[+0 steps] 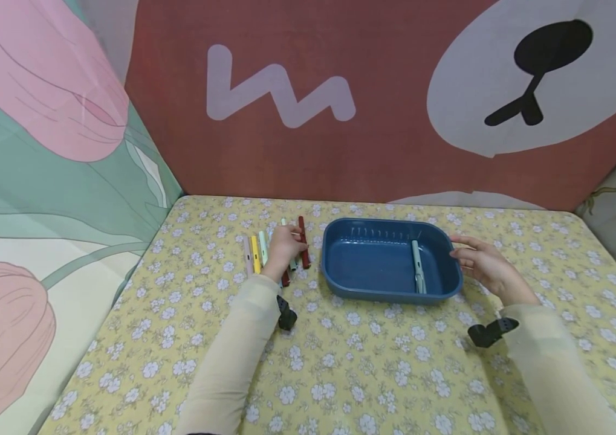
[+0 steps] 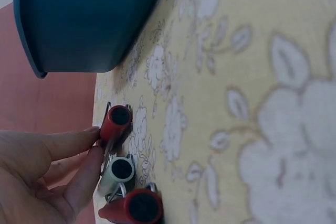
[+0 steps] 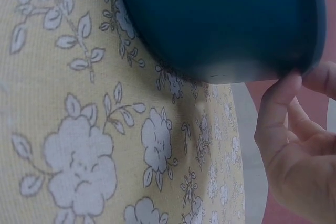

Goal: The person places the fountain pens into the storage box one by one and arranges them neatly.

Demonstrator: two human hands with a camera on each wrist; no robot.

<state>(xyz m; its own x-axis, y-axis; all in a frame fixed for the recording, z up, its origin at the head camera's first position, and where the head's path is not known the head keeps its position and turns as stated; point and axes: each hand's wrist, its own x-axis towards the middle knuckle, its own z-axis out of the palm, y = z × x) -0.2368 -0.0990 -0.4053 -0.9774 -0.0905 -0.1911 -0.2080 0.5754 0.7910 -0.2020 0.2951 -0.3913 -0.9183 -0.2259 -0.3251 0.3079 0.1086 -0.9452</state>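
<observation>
My left hand (image 1: 284,248) is over a row of pens left of the blue basin (image 1: 364,296). Its thumb and forefinger pinch a dark red pen (image 2: 115,123) at the row's right end, by its wire clip. Beside that pen lie a pale green pen (image 2: 118,174) and another red pen (image 2: 139,206), both lying partly behind the fingers. At the basin's right end, my right hand (image 1: 487,269) holds the rim, with the thumb against the outer wall and fingers around the corner. Inside the basin, a mint green pen (image 1: 418,266) lies lengthwise toward the right.
Further left in the row are a yellow pen (image 1: 256,255), a lilac pen (image 1: 248,257) and a light green pen (image 1: 263,246). A floral cloth (image 1: 340,362) covers the table. Printed fabric (image 1: 395,151) hangs behind the table's back edge.
</observation>
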